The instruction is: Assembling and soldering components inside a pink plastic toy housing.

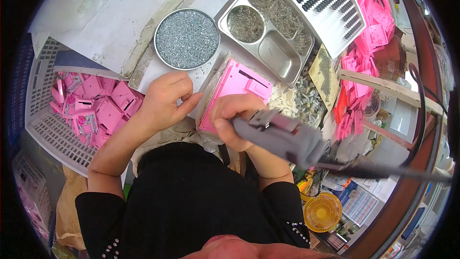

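One gray power tool (282,139), right fingers (238,102) gripping it, left fingers (176,86) curled, narrowly parted

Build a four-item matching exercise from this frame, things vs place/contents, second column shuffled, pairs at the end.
1. grey corded power tool
2. round metal bowl
3. white perforated plastic basket
4. round yellow plastic basket

A. at the person's left, holding pink plastic parts
B. low on the right side of the picture
C. gripped in the person's right hand
D. full of small silvery metal pieces

Pairs: 1-C, 2-D, 3-A, 4-B
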A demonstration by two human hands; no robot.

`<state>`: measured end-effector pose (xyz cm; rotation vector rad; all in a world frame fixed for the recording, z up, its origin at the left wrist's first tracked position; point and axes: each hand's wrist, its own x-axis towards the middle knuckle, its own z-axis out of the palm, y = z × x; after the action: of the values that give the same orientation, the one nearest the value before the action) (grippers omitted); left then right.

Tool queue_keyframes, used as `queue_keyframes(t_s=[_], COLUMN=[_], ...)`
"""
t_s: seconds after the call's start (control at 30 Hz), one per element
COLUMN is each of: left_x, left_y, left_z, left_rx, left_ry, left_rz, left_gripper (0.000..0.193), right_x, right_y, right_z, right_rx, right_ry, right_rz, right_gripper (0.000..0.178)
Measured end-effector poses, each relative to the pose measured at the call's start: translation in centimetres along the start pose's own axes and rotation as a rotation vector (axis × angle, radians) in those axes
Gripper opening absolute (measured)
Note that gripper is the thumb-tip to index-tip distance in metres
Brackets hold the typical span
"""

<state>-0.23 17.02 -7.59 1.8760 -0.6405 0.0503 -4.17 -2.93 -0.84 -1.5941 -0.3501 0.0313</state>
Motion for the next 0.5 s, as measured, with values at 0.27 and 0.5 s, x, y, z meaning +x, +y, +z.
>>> queue_keyframes(t_s=[0.27, 0.5], left_x=[-0.9, -0.8], left_y=[-0.3, 0.0], left_z=[-0.1, 0.3], left_rx=[0.047, 0.038], left_ry=[0.019, -0.003], left_rz=[0.061, 0.069], left_gripper=[0.017, 0.017], right_x=[2.0, 4.9], right_y=[1.2, 1.8], right_z=[-1.1, -3.5], right_rx=[0.035, 0.199], right_ry=[-0.205, 0.134], right_rz=[-0.276, -0.250], right_gripper=[0.018, 0.019])
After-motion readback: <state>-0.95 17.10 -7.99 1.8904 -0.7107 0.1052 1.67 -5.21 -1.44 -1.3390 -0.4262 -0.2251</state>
